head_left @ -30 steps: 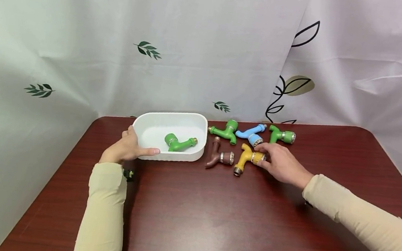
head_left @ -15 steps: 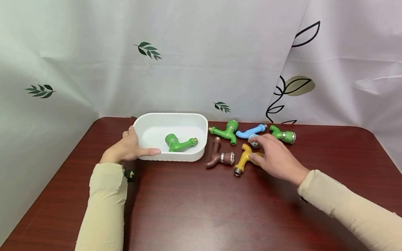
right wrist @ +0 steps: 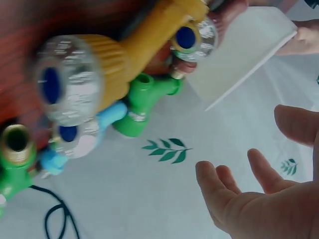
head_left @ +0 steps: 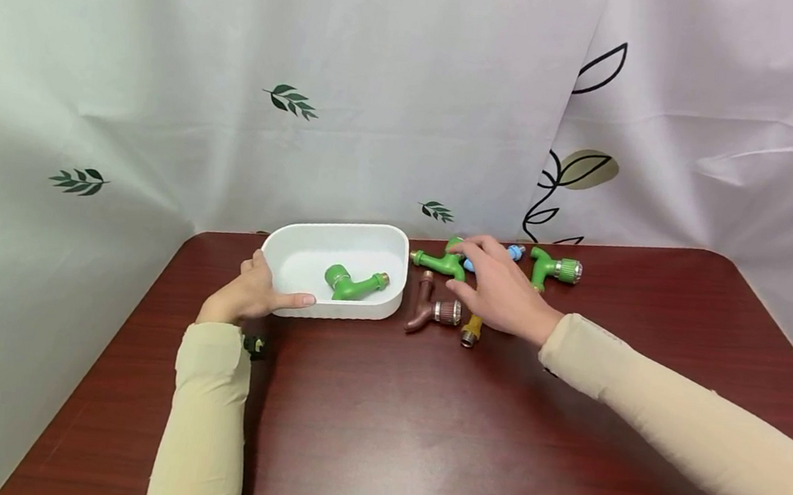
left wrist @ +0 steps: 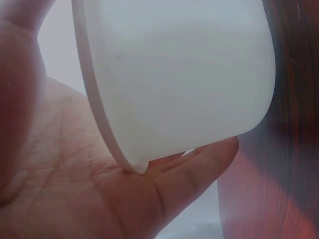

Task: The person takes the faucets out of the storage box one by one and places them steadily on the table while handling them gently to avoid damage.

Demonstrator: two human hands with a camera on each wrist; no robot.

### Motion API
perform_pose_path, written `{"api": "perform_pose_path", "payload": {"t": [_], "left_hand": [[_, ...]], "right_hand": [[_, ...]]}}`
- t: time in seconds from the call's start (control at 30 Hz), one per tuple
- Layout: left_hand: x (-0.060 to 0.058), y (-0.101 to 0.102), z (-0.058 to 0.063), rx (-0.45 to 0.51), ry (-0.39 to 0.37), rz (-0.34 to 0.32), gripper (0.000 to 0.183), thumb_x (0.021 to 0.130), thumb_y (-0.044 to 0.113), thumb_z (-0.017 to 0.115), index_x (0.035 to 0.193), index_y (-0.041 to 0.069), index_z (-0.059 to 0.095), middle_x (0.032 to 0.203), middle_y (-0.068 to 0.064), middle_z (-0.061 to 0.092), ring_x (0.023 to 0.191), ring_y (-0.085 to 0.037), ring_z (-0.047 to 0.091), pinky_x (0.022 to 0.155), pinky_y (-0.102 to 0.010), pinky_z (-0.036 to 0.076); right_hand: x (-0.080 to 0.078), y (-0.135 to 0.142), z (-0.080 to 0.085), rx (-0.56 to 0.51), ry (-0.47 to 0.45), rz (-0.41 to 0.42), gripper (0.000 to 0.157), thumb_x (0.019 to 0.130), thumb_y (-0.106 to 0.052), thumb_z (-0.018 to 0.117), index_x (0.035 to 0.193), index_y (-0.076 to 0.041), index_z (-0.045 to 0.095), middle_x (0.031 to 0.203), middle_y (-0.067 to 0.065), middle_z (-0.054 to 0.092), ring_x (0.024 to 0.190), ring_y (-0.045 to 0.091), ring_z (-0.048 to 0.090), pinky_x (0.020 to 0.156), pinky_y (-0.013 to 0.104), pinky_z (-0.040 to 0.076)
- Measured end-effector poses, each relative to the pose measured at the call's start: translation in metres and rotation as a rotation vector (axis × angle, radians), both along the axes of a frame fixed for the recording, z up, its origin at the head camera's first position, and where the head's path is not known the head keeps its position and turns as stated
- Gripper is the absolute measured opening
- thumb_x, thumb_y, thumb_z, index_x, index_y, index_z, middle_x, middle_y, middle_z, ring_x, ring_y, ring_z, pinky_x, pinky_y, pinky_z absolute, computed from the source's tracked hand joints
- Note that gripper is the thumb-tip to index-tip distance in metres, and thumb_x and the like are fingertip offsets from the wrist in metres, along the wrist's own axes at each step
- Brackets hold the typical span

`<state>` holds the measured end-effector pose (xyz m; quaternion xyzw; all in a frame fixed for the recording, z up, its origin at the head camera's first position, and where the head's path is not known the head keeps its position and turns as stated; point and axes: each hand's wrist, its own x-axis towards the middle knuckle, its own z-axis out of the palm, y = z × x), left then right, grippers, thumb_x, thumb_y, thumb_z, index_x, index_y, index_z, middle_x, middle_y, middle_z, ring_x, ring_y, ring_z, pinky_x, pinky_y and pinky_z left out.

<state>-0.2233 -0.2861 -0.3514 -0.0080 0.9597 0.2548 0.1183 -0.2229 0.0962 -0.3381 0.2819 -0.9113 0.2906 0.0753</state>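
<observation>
My left hand (head_left: pixel 242 295) grips the left end of a white plastic bin (head_left: pixel 359 311), thumb along the front rim, fingers round the end wall. Inside lies a green water tap (head_left: pixel 356 285). My right hand (head_left: pixel 502 292) hovers over the taps on the table, fingers extended and nothing between them. Its fingertips overlap a second green tap (head_left: pixel 442 263) beside the bin in the head view. Under this hand, a yellow tap (head_left: pixel 471 331) and a blue tap (head_left: pixel 516 251) are partly hidden. The right wrist view shows the yellow tap (right wrist: pixel 112 67) close to the camera.
A brown tap (head_left: pixel 426 305) lies just right of the bin. Another green tap (head_left: pixel 556 269) is at the right end of the group. The dark red wooden table (head_left: pixel 419 424) meets a white curtain (head_left: pixel 383 114) with leaf prints behind.
My right hand has moved left from the yellow tap's knob, past the blue tap, toward the green tap near the bin. My left hand and the bin stay put.
</observation>
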Motion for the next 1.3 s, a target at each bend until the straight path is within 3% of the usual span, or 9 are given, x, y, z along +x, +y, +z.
{"api": "perform_pose_path", "payload": {"t": [0.37, 1.0, 1.3], "left_hand": [[0.001, -0.001, 0.001, -0.046, -0.013, 0.002, 0.138, 0.079, 0.061, 0.077, 0.147, -0.020, -0.012, 0.141, -0.042, 0.020, 0.123, -0.050, 0.042, 0.106, -0.056, 0.038], [0.000, 0.002, 0.001, -0.015, -0.014, 0.002, 0.136, 0.079, 0.058, 0.079, 0.148, -0.018, -0.010, 0.139, -0.040, 0.021, 0.123, -0.049, 0.042, 0.106, -0.054, 0.038], [0.000, 0.003, 0.005, -0.030, -0.030, 0.002, 0.136, 0.080, 0.058, 0.078, 0.146, -0.020, -0.012, 0.139, -0.042, 0.020, 0.124, -0.049, 0.040, 0.104, -0.055, 0.039]], "right_hand": [[-0.014, -0.045, 0.002, -0.016, 0.008, 0.059, 0.042, 0.097, -0.012, 0.068, 0.137, -0.003, 0.057, 0.142, 0.015, 0.050, 0.134, 0.031, 0.045, 0.110, 0.044, 0.038], [-0.037, -0.105, -0.003, 0.029, -0.090, 0.051, 0.044, 0.099, -0.016, 0.066, 0.141, -0.006, 0.055, 0.145, 0.013, 0.050, 0.135, 0.026, 0.046, 0.110, 0.036, 0.038], [-0.037, -0.144, -0.007, 0.136, 0.003, 0.129, 0.040, 0.100, -0.012, 0.064, 0.138, -0.003, 0.057, 0.145, 0.018, 0.051, 0.135, 0.033, 0.046, 0.113, 0.038, 0.035]]}}
